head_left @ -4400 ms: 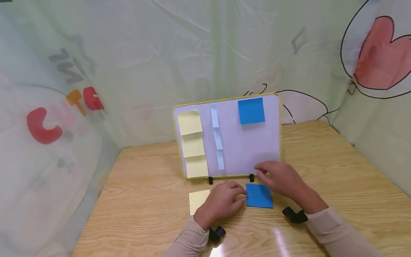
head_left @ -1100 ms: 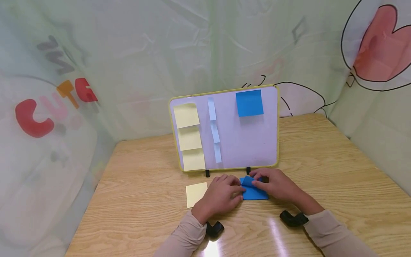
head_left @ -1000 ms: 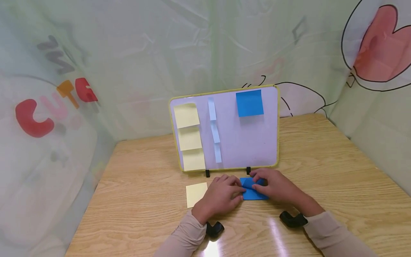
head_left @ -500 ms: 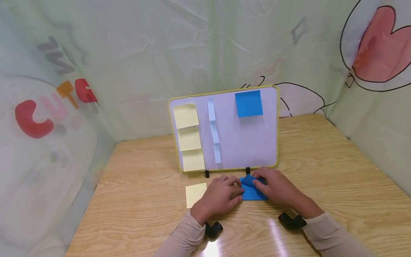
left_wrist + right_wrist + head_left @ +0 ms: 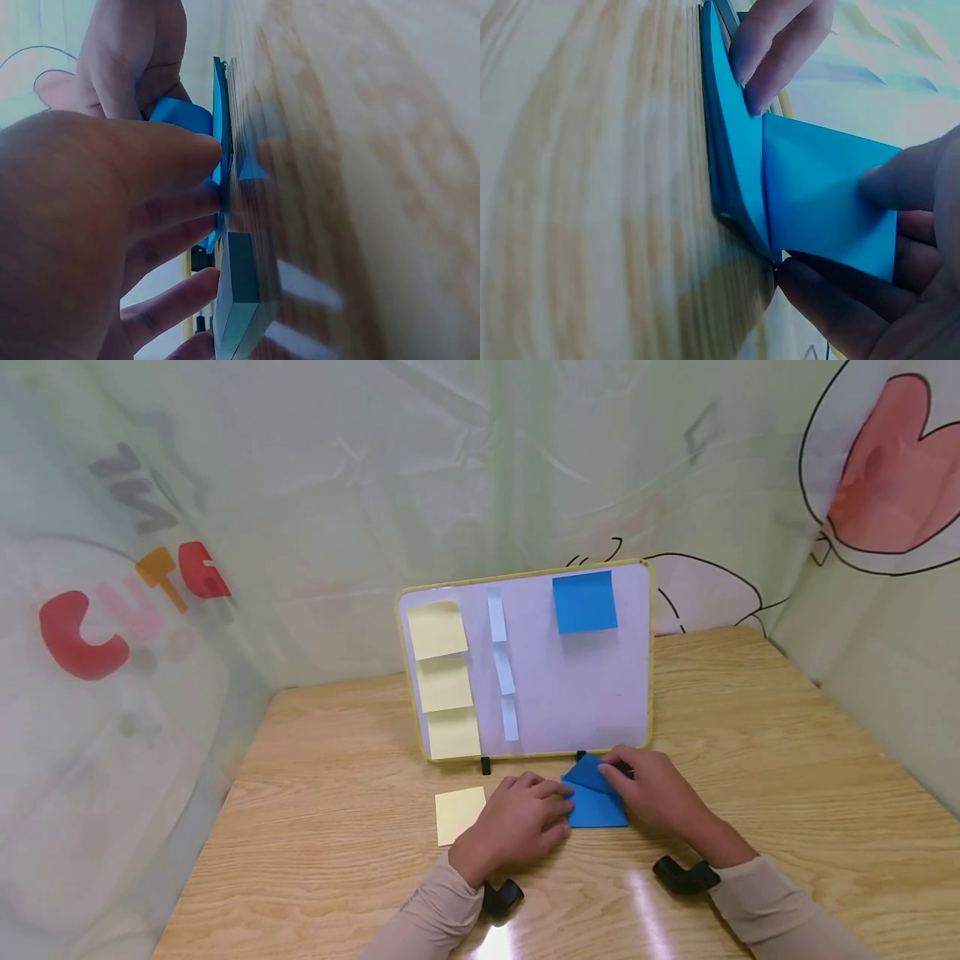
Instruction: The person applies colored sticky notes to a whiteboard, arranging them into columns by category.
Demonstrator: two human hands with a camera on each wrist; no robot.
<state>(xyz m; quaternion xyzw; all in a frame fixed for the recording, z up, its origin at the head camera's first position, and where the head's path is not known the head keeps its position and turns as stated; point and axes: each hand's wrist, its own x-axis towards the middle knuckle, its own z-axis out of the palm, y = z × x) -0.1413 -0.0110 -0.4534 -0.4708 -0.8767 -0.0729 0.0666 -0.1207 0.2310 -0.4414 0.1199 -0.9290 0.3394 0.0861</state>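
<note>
A pad of blue sticky notes lies on the wooden table in front of the whiteboard. My right hand pinches the top blue sticky note between thumb and fingers. In the right wrist view that blue sticky note stands bent up from the pad, one edge still against it. My left hand rests its extended fingertips on the pad's left side; the left wrist view has its thumb at the near side of the pad. A pale yellow pad lies partly behind the left hand.
On the yellow-rimmed whiteboard, a column of yellow sticky notes hangs at left, narrow pale blue strips beside it, and one blue sticky note at upper right. Black feet support the board. A printed curtain surrounds the table.
The right hand has come down from the board's lower edge to the blue pad and taken hold of its top sheet. That sheet now stands higher off the pad than a second ago.
</note>
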